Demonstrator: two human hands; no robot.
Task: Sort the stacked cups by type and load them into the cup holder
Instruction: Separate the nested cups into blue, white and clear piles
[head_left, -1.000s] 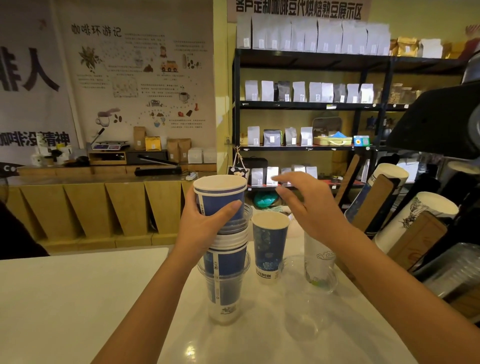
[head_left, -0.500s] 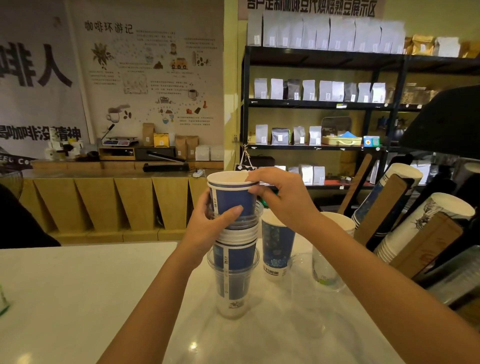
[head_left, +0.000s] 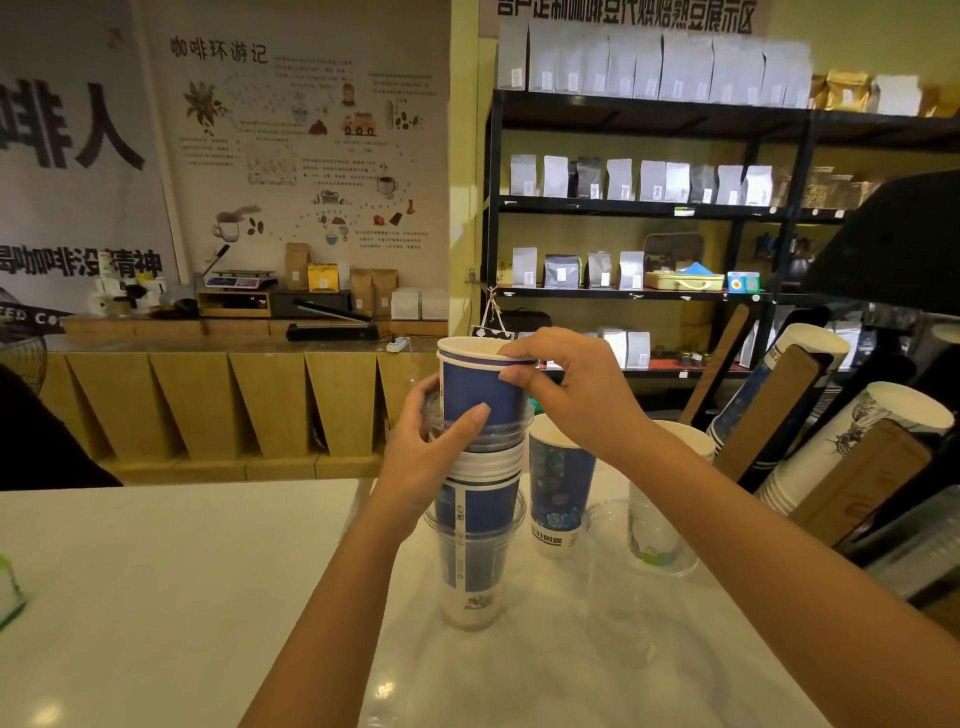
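Note:
A mixed stack of cups (head_left: 475, 530) stands on the white counter (head_left: 156, 597), blue paper cups nested in clear plastic ones. My left hand (head_left: 431, 462) grips the stack around its middle. My right hand (head_left: 566, 395) pinches the rim of the top blue paper cup (head_left: 478, 384), which sits slightly raised. To the right stand a lone blue patterned paper cup (head_left: 558, 493), a clear cup with a green print (head_left: 654, 530) and an upside-down clear cup (head_left: 623, 597). The cup holder (head_left: 769, 415) at the right edge carries tilted rows of blue cups (head_left: 748, 395) and white cups (head_left: 852, 441).
A dark machine (head_left: 893, 244) overhangs the cup holder at the right. Beyond the counter are a wooden bench with a scale (head_left: 239, 278) and black shelves of coffee bags (head_left: 639, 182). A green-and-white item (head_left: 8, 592) sits at the counter's left edge.
My right hand came from the right side to the top of the stack and closed on the top blue cup's rim. The cup has lifted slightly. My left hand kept its grip.

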